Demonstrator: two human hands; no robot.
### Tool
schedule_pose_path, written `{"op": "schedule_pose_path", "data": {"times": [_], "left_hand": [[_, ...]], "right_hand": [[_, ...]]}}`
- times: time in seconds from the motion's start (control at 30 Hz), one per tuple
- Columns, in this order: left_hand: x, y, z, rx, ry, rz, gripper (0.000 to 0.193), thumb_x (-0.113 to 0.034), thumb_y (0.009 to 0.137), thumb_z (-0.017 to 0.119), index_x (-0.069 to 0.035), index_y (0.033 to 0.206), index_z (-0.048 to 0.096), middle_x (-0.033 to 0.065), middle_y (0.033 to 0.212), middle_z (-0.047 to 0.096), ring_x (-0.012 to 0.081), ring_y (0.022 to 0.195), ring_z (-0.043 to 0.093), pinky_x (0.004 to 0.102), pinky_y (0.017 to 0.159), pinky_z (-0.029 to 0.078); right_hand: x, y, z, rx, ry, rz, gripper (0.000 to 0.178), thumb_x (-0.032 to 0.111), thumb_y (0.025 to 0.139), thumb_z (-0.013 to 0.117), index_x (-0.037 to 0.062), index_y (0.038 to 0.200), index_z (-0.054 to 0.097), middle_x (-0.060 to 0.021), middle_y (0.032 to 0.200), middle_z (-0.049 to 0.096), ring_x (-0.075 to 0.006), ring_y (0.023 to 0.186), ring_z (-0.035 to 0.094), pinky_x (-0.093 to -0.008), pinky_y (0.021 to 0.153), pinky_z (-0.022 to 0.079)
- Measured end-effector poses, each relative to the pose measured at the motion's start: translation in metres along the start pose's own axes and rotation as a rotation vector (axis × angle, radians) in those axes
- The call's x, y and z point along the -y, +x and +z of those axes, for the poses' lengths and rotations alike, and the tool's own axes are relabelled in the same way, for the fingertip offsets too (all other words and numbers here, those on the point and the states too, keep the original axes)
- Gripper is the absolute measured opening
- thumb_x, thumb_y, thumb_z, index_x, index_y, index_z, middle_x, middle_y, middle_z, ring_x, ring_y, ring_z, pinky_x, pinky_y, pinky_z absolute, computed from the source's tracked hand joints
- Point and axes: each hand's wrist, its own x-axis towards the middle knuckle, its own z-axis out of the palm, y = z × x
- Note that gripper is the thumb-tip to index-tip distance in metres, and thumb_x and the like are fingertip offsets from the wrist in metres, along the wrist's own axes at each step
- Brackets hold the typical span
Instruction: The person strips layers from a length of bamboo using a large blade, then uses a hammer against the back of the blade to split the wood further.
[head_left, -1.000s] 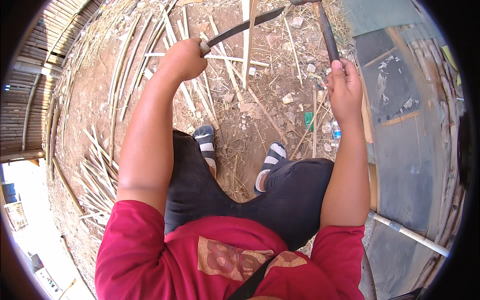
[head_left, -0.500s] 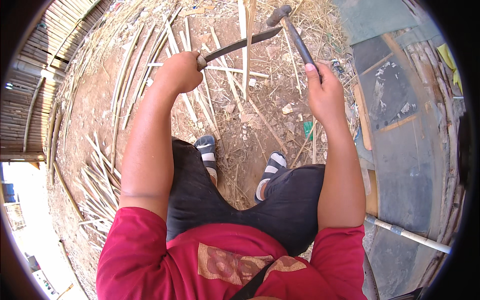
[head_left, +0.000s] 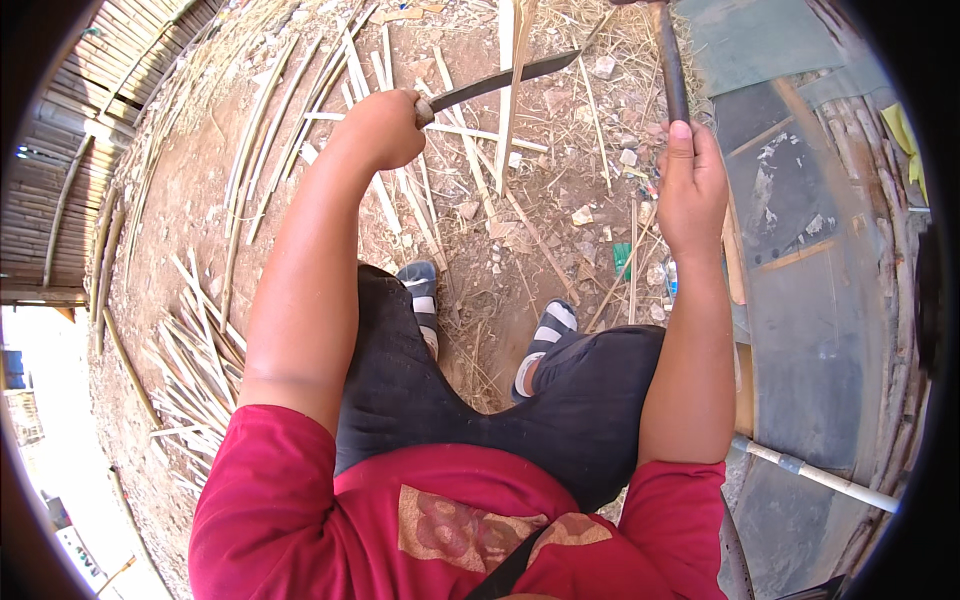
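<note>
My left hand (head_left: 384, 130) is wrapped round the pale handle of a machete (head_left: 480, 86), whose dark blade points right and slightly up. The blade meets an upright pale bamboo strip (head_left: 504, 140), which runs out of the picture at the top. The strip looks split where the blade sits, but I cannot tell how deep. My right hand (head_left: 692, 190) grips the dark shaft of a hammer (head_left: 674, 80), raised to the right of the blade and apart from it. Most of the hammer's head is cut off by the top edge.
Long bamboo strips (head_left: 268, 120) lie on the dirt ahead and left. A heap of thinner strips (head_left: 195, 370) is beside my left leg. Dark panels (head_left: 810, 350) and a white pole (head_left: 820, 478) stand at right. A bamboo wall (head_left: 40, 220) rises at far left.
The hammer has swung up and to the right, away from the machete blade, its head mostly leaving the picture. The left hand, machete and strip sit slightly further right in view.
</note>
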Motion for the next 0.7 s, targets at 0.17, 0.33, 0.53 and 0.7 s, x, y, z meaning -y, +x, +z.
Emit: {"op": "schedule_pose_path", "data": {"times": [0.17, 0.33, 0.53, 0.7], "left_hand": [[-0.005, 0.0, 0.002, -0.006, -0.015, 0.006, 0.032, -0.01, 0.086, 0.06, -0.005, 0.116, 0.069, 0.0192, 0.109, 0.072, 0.0354, 0.106, 0.069, 0.0442, 0.092, 0.055], [-0.005, -0.001, 0.006, -0.006, -0.013, 0.031, 0.031, -0.011, 0.085, 0.061, -0.004, 0.114, 0.069, 0.0192, 0.107, 0.073, 0.0357, 0.104, 0.069, 0.0444, 0.091, 0.055], [-0.01, 0.004, 0.01, 0.001, 0.008, 0.038, 0.032, -0.009, 0.084, 0.06, -0.006, 0.114, 0.071, 0.0176, 0.109, 0.073, 0.035, 0.104, 0.069, 0.0438, 0.091, 0.055], [-0.011, -0.008, 0.005, 0.037, 0.012, 0.033, 0.033, -0.008, 0.085, 0.059, -0.01, 0.115, 0.071, 0.0165, 0.112, 0.072, 0.0334, 0.107, 0.068, 0.0427, 0.092, 0.055]], "right_hand": [[-0.015, 0.012, 0.013, 0.239, -0.294, 0.059, 0.046, 0.043, 0.105, 0.05, -0.0003, 0.111, 0.065, -0.0089, 0.075, 0.06, -0.0211, 0.07, 0.058, -0.038, 0.068, 0.047], [-0.028, 0.02, 0.001, 0.007, -0.114, 0.154, 0.048, 0.046, 0.104, 0.051, -0.0001, 0.111, 0.065, -0.0092, 0.075, 0.062, -0.0221, 0.071, 0.06, -0.0389, 0.07, 0.047], [-0.026, 0.005, 0.012, 0.14, -0.279, 0.008, 0.046, 0.047, 0.104, 0.05, 0.0029, 0.114, 0.063, -0.0127, 0.077, 0.064, -0.027, 0.07, 0.062, -0.0422, 0.068, 0.048], [-0.03, 0.008, 0.012, 0.078, -0.29, 0.071, 0.044, 0.045, 0.105, 0.049, 0.0037, 0.107, 0.064, -0.0139, 0.076, 0.064, -0.028, 0.069, 0.063, -0.0424, 0.067, 0.048]]}}
